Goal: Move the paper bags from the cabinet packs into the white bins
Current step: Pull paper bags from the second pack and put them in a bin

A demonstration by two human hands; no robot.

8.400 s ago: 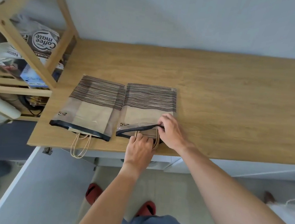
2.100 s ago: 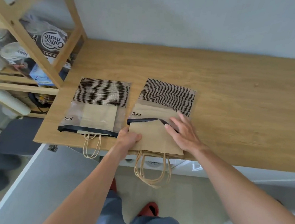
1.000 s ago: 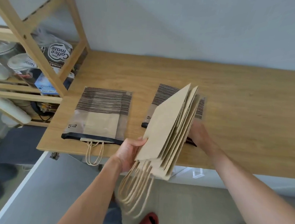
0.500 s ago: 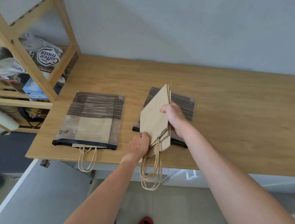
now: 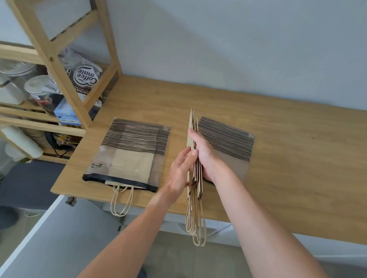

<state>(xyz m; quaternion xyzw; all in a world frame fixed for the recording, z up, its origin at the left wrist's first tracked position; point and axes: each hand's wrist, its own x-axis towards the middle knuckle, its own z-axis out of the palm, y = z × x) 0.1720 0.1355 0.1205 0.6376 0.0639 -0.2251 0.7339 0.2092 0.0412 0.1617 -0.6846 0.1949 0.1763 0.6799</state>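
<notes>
a stack of brown paper bags (image 5: 192, 137) stands on edge over the wooden counter (image 5: 299, 153), seen nearly end-on, its twine handles (image 5: 196, 224) hanging past the counter's front edge. the right hand (image 5: 203, 156) grips the stack from the right with fingers wrapped over it, and the left hand (image 5: 181, 167) presses flat against its left face with straight fingers. just behind the right hand lies a striped plastic pack (image 5: 226, 147), flat on the counter. to the left a second striped pack (image 5: 130, 154) printed "ikea" lies near the front edge with bags inside, handles dangling over. the counter's right half is bare wood. on the wooden shelf (image 5: 53, 45) at left sit a "coffee mate" pouch (image 5: 84, 79) and a "nestle" tub (image 5: 41, 87).
</notes>
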